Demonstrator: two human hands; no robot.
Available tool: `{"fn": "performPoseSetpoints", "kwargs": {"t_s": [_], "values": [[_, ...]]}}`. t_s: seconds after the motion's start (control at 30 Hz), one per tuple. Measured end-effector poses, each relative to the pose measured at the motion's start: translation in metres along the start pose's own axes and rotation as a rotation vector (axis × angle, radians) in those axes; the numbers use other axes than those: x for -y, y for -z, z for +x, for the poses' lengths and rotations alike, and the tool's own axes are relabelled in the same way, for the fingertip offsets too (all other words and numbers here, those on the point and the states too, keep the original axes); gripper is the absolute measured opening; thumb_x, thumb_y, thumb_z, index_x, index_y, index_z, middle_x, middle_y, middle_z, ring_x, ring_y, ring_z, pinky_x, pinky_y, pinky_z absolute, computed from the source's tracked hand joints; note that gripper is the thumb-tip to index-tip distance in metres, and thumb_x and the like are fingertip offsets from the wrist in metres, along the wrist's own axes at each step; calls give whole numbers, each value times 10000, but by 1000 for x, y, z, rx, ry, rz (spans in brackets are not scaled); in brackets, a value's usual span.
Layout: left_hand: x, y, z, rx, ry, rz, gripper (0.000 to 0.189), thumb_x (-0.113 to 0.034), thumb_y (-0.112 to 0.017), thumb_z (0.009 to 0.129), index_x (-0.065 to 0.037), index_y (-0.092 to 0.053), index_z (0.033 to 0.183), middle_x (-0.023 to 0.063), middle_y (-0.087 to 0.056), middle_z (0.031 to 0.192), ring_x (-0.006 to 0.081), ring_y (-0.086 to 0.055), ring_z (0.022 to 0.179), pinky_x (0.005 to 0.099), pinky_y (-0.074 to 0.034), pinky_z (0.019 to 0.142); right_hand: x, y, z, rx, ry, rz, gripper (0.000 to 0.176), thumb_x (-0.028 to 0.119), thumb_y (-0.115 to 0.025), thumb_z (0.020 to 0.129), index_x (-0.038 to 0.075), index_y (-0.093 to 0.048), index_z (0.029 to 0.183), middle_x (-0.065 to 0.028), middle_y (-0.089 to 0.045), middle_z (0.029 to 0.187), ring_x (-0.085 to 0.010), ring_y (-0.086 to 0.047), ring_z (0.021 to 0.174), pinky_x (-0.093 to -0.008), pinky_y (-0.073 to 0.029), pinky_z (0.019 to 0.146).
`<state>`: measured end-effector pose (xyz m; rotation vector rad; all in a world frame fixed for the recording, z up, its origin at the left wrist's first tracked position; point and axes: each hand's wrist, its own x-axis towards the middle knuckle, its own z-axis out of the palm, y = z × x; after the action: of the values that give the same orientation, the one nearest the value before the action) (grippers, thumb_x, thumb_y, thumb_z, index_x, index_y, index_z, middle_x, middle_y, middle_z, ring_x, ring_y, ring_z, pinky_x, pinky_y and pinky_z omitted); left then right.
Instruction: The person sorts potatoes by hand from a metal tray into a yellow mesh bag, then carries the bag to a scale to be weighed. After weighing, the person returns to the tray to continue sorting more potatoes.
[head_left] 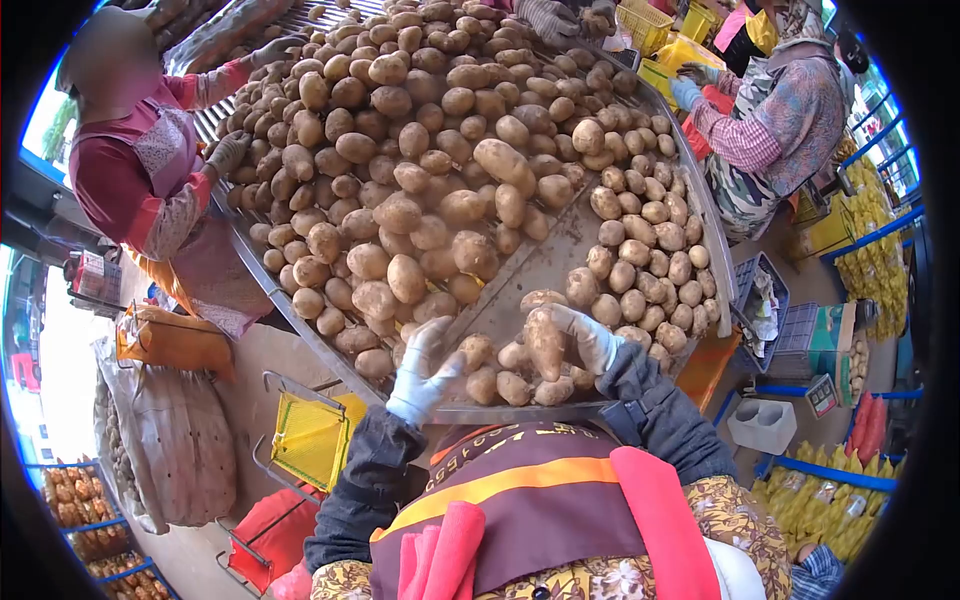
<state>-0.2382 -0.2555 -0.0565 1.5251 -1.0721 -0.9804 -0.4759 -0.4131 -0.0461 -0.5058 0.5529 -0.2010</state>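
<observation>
Nearest, the gloved left hand [422,372] is spread wide and holds nothing, at the near rim of the sorting table [525,268]. Just right of it, the gloved right hand [590,338] wraps around a potato [545,345] among small ones at the near edge. Beyond lies the potato heap [400,150], with a person [150,175] at the left and another person [785,115] at the far right.

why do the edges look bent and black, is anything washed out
Head view: a fisheye lens bows the sorting table and leaves black corners; daylight blows out the left edge; the centre is evenly lit and sharp, with the right hand gripping a potato and the left hand open.
</observation>
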Motion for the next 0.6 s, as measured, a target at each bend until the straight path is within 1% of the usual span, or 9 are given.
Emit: {"fn": "performPoseSetpoints", "kwargs": {"t_s": [0.1, 0.23, 0.3, 0.4, 0.43, 0.5, 0.53, 0.57, 0.6], "values": [[-20, -36, 15, 187, -190, 230, 958, -314, -850, 696, -60, -316, 1449, 197, -320, 1438, 354, -315, 1366, 430, -329, 1107, -5, -17, -1, 100, 59, 190, 587, 462, -525, 956, 76, -425, 1388, -143, -596, 1179, -273, -613, 1074, -406, -507, 945], [-26, -68, 31, 212, -470, 538, 1037, -471, -833, 670, -51, -304, 1457, 207, -342, 1421, 364, -290, 1383, 475, -299, 1125, -37, -20, 22, -23, 223, -12, 660, 626, -387, 957, 88, -457, 1332, -129, -603, 1138, -217, -650, 945, -362, -569, 789], [-24, -73, 39, 204, -404, 276, 728, -414, -752, 770, -39, -466, 1324, 210, -444, 1306, 382, -440, 1232, 439, -374, 1050, -42, -18, 20, -25, 136, -23, 611, 647, -430, 936, 87, -554, 1145, -53, -622, 947, -138, -618, 726, -237, -485, 525], [-23, -78, 46, 119, -254, 117, 235, -190, -576, 944, -16, -563, 1102, 125, -546, 1049, 269, -560, 991, 340, -443, 907, -52, -12, 35, -107, 246, -224, 477, 487, -364, 1024, 98, -610, 900, -54, -578, 622, -138, -486, 427, -260, -353, 364], [-18, -79, 50, 85, -318, 139, 176, -171, -495, 989, -19, -575, 1026, 99, -585, 1011, 241, -566, 957, 328, -454, 872, -49, -6, 31, -108, 252, -221, 477, 487, -364, 1024, 98, -610, 900, -54, -578, 622, -138, -486, 427, -260, -353, 364], [-3, -84, 49, 41, 29, -80, 253, -252, -461, 1020, -36, -565, 1102, 89, -597, 1069, 234, -574, 967, 323, -449, 896, -33, 0, 15, 355, 214, -172, 445, 387, -346, 1048, 82, -637, 903, -52, -555, 565, -158, -471, 414, -290, -375, 377], [-9, -86, 50, 43, 25, -79, 253, -252, -461, 1020, -36, -565, 1102, 89, -597, 1069, 234, -574, 967, 323, -449, 896, -50, 39, 63, 439, 12, -66, 430, 384, -395, 1032, 46, -635, 918, -127, -621, 640, -266, -590, 536, -372, -484, 507], [-20, -88, 50, -44, 141, -157, 317, -315, -442, 1026, -43, -545, 1151, 90, -601, 1103, 228, -585, 987, 327, -454, 919, -51, 28, 65, 439, 15, -66, 430, 384, -395, 1032, 46, -635, 918, -127, -621, 640, -266, -590, 536, -372, -484, 507], [-25, -89, 50, -131, 258, -235, 384, -378, -422, 1031, -49, -526, 1200, 90, -605, 1137, 222, -595, 1006, 330, -459, 941, -53, 8, 61, -58, 324, -641, 397, 371, -443, 1013, 27, -633, 955, -147, -646, 723, -297, -606, 610, -369, -501, 587]]}}
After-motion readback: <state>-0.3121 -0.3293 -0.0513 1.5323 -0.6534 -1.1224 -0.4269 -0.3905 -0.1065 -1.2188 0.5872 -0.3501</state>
